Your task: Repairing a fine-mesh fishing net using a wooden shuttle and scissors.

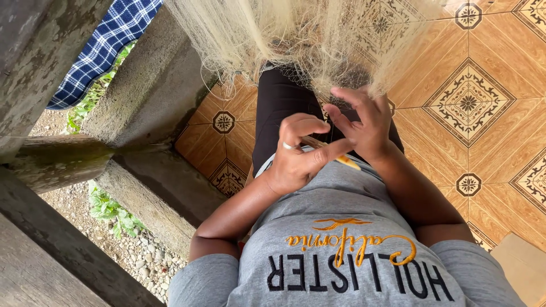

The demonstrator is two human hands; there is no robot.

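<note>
Spreading under everything, an orange patterned tile floor [489, 51] is seen, with a pale fine-mesh net [273, 34] hung down over the lap from above. The net's lower edge is being worked, looks like a mending or knotting step. The right hand [364, 125] is held half-open, fingers hooked loosely into the strands. The left hand [296, 156] is closed on a thin yellowish stick [347, 161], just below the net. Steady strand tension is probably what's called for next.
</note>
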